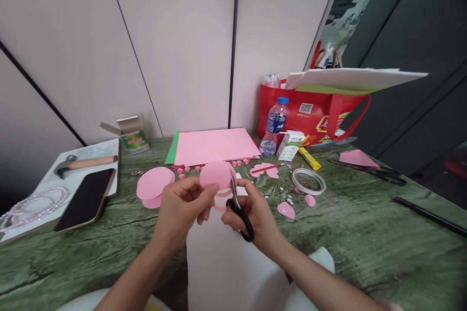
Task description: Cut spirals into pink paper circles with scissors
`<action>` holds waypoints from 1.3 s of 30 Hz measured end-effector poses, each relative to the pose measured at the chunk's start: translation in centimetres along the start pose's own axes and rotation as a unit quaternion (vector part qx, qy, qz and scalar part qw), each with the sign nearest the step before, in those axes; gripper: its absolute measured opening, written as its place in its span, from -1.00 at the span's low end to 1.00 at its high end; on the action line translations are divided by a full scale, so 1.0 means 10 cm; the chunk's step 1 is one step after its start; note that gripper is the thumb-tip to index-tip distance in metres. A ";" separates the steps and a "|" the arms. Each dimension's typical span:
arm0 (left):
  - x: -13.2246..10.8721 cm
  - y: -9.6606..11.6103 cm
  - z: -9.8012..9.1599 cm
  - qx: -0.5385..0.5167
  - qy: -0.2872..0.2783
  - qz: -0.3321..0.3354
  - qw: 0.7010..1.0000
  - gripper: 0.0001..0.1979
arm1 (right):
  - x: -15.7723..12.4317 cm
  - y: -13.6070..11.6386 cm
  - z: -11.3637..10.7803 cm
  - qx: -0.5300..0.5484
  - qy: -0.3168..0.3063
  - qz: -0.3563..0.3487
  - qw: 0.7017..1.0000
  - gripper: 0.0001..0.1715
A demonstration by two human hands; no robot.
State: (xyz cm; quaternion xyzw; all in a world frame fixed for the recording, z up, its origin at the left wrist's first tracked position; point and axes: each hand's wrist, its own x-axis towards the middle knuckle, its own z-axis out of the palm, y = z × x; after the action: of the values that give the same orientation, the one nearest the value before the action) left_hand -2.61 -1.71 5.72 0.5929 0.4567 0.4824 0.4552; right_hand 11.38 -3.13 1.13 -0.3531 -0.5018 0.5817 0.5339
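Head view: round pink disc [216, 174], cut strip curling beneath it.
Left hand [182, 209]: pinching disc edge.
Right hand [255, 216]: holding scissors [235, 200], blades at disc.

A hammer [85, 163] and a black phone [87, 199] lay at the left; a water bottle [274, 129], glue stick [309, 158] and tape roll [308, 181] sat near a red bag [328, 112]

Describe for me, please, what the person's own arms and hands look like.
Both are bare: the left hand and right hand wear no gloves, and no ring, watch or bracelet shows. The left forearm and right forearm are uncovered down to the picture's lower edge, with no sleeve in view.
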 end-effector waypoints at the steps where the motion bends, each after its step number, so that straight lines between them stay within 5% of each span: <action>1: 0.00 0.00 0.00 -0.005 0.002 0.001 1.000 -0.76 | 0.00 0.00 0.00 0.000 0.000 0.003 1.000 -0.48; 14: -0.01 0.07 0.05 -0.118 -0.018 -0.013 0.993 -0.81 | -0.01 0.02 0.01 -0.026 0.008 0.028 0.999 -0.41; 24: -0.02 0.04 0.04 -0.018 -0.004 -0.019 1.000 -0.78 | -0.02 0.04 0.03 -0.024 -0.021 0.039 0.999 -0.42; 31: -0.03 0.03 0.03 0.028 -0.053 -0.032 0.998 -0.77 | 0.01 0.05 0.00 -0.031 -0.031 -0.034 0.998 -0.43; 39: -0.02 0.02 0.03 0.031 -0.043 -0.023 0.998 -0.79 | 0.01 0.04 -0.01 -0.032 -0.024 -0.036 0.999 -0.43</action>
State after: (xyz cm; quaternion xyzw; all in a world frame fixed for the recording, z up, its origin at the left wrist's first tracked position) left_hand -2.31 -2.00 5.80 0.6165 0.4650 0.4314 0.4665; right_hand 11.38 -2.99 0.68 -0.3376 -0.5448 0.5544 0.5308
